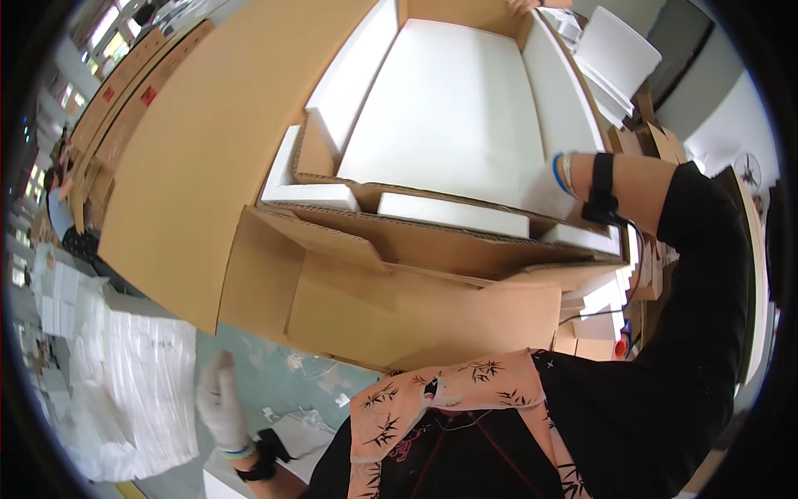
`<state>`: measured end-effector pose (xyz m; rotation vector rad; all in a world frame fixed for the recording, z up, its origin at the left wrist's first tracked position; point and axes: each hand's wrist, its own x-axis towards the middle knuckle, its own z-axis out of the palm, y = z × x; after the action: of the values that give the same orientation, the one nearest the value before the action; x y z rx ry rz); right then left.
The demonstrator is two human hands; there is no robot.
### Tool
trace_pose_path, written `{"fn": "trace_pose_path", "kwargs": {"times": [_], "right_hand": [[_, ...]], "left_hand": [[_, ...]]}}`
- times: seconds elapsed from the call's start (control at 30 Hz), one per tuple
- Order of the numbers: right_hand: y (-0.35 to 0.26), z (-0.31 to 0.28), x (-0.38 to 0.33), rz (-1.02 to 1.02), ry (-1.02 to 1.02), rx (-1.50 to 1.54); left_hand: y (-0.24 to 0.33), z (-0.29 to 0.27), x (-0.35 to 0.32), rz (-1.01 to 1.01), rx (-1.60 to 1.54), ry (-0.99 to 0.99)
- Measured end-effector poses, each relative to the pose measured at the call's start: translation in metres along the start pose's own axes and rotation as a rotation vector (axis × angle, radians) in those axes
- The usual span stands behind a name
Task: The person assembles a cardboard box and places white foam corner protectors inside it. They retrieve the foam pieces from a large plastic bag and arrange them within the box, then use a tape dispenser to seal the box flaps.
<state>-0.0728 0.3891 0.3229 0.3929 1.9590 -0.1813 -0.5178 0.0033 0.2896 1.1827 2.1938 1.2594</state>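
1. The left hand (220, 403), gloved in white, is seen at 7 o'clock, low beside the body. It is blurred, its fingers lie loosely together, and nothing is held in it. It hangs free of the carton, so no support is given from that side.

2. The right hand is not seen as such: the right arm (640, 187) is reached out at 3 o'clock, and past the blue wristband (559, 173) the hand is lost against the white foam. Whether it is spread or closed cannot be told. Judging by the reach, the foam wall at the carton's right side is being steadied or pressed into place.

3. The carton (391, 283) fills the middle of the view, tilted with its open mouth toward the wearer, probably so that the inside can be reached. Its front flaps are folded down and out.

4. The foam panel (453, 108) lies flat in the carton from centre to 12 o'clock, with foam walls standing along its left and right edges and foam blocks (453, 214) across the near edge. The lining is fitted tightly, as padding for whatever is packed.

5. At 8 o'clock a stack of white sheets (137, 391) lies on the floor (274, 366), near the left hand.

6. At 1 o'clock further foam slabs (615, 54) are stacked behind the carton.
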Motion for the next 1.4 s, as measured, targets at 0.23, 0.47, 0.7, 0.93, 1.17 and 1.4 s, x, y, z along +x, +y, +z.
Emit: {"fn": "trace_pose_path", "kwargs": {"times": [0.23,0.47,0.7,0.93,1.17,1.4], "right_hand": [[-0.016,0.067,-0.118,0.077,1.375,0.642],[-0.046,0.353,-0.156,1.043,1.667,1.076],[-0.183,0.438,-0.008,1.293,1.63,1.617],[-0.296,0.384,0.12,1.291,1.489,1.367],[-0.283,0.405,0.127,0.789,1.094,1.118],[-0.262,0.424,0.111,0.533,0.887,0.825]], "left_hand": [[-0.096,0.091,-0.057,-0.153,0.181,-0.26],[-0.14,0.105,-0.002,0.012,0.782,-0.644],[-0.167,0.128,0.038,0.196,0.776,-0.895],[-0.106,0.167,0.028,0.146,0.771,-0.915],[-0.09,0.165,0.009,0.096,0.801,-0.895],[-0.093,0.179,-0.004,0.059,0.765,-0.873]]}}
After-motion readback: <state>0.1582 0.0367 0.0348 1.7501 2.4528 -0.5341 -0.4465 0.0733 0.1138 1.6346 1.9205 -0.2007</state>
